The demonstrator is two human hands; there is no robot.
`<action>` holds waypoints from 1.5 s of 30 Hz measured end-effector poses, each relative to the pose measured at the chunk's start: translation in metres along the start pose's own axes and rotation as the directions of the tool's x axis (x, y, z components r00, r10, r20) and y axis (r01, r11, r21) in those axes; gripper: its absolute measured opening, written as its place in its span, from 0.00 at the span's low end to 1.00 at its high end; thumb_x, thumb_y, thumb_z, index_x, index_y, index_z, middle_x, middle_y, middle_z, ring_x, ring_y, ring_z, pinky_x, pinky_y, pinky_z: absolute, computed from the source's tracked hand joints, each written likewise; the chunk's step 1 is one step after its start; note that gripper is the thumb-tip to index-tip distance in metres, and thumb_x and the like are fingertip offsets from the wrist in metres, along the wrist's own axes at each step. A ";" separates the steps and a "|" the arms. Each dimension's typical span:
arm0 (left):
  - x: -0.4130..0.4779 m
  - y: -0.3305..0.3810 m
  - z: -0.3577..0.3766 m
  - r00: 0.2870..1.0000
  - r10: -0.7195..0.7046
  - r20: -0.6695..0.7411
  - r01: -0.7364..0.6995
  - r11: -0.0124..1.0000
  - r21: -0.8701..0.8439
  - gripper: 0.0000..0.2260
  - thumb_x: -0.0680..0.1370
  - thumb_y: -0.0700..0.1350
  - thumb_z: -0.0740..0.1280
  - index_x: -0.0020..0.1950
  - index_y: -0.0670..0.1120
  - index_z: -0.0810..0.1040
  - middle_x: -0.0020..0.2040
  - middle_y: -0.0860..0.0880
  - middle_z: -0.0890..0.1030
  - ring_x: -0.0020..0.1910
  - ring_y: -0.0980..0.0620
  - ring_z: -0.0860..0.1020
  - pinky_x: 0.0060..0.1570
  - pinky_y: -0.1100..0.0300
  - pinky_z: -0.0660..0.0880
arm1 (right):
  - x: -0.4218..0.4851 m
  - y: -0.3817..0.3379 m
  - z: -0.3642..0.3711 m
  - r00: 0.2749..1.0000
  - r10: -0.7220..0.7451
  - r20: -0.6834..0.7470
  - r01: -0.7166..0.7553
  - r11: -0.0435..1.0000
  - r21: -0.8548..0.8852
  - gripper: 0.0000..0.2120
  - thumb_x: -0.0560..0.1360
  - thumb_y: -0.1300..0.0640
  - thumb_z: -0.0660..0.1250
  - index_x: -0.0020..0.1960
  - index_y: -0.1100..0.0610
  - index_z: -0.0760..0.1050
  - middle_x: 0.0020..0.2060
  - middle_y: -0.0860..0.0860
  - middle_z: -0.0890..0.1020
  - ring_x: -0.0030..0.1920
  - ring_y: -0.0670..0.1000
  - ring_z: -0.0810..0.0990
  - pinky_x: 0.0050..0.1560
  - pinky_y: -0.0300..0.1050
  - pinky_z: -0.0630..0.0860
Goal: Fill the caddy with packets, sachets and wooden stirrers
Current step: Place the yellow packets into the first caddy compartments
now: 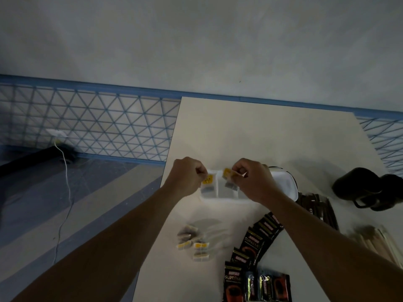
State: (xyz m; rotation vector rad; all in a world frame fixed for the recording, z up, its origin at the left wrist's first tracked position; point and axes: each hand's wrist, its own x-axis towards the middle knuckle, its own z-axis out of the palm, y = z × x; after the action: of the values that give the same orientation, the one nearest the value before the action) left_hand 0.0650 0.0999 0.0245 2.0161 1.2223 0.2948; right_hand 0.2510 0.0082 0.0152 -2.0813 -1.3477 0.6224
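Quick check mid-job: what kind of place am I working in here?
Likely a plain indoor room, perhaps a home or small office: a white table near a painted wall, patterned blue-trimmed wall tiles low down, and a white cable plugged into a wall socket.

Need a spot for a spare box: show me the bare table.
Widest bare patch: the table beyond the caddy, up to its far edge. A smaller strip lies between the tea bags and the near-left edge. Crowded: coffee sachets, wooden stirrers and a dark object fill the right side.
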 end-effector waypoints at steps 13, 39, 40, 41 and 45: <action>0.022 -0.009 0.042 0.998 -0.032 -0.053 0.043 0.974 0.223 0.06 0.75 0.43 0.70 0.48 0.51 0.85 0.45 0.47 0.84 0.43 0.46 0.82 0.43 0.51 0.81 | 0.025 0.020 0.031 0.985 0.054 0.164 -0.006 0.959 -0.284 0.01 0.72 0.53 0.70 0.42 0.48 0.79 0.39 0.47 0.83 0.40 0.53 0.80 0.39 0.47 0.79; 0.025 -0.013 0.054 0.992 0.062 -0.111 -0.030 0.960 0.277 0.09 0.76 0.40 0.69 0.52 0.51 0.84 0.46 0.49 0.85 0.42 0.47 0.82 0.40 0.58 0.79 | 0.016 0.027 0.040 0.981 -0.185 0.059 0.193 0.889 -0.415 0.10 0.75 0.57 0.68 0.55 0.52 0.74 0.45 0.51 0.81 0.41 0.58 0.80 0.38 0.48 0.77; 0.024 -0.014 0.054 0.992 0.063 -0.109 -0.031 0.962 0.273 0.09 0.76 0.41 0.69 0.53 0.51 0.84 0.47 0.49 0.85 0.42 0.47 0.82 0.41 0.57 0.79 | 0.016 0.028 0.040 0.981 -0.184 0.065 0.195 0.890 -0.413 0.10 0.74 0.59 0.68 0.55 0.52 0.74 0.45 0.51 0.81 0.41 0.58 0.80 0.37 0.48 0.77; 0.024 -0.014 0.054 0.992 0.063 -0.109 -0.032 0.962 0.271 0.09 0.76 0.41 0.69 0.53 0.51 0.84 0.47 0.49 0.85 0.42 0.47 0.82 0.41 0.56 0.80 | 0.016 0.028 0.039 0.980 -0.188 0.071 0.200 0.889 -0.411 0.10 0.74 0.60 0.68 0.54 0.52 0.74 0.44 0.51 0.82 0.41 0.58 0.80 0.37 0.47 0.76; 0.023 -0.015 0.054 0.992 0.044 -0.117 -0.011 0.963 0.269 0.09 0.76 0.40 0.69 0.52 0.51 0.85 0.46 0.50 0.85 0.41 0.48 0.81 0.40 0.59 0.78 | 0.019 0.028 0.036 0.969 -0.217 0.119 0.246 0.885 -0.396 0.08 0.73 0.62 0.66 0.51 0.53 0.75 0.41 0.51 0.82 0.39 0.58 0.80 0.35 0.45 0.70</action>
State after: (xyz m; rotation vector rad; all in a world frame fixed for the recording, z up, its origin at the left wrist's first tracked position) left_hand 0.0959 0.0969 -0.0273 2.2767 1.3714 0.2821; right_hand 0.2525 0.0241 -0.0315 -2.1760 -1.8669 0.3331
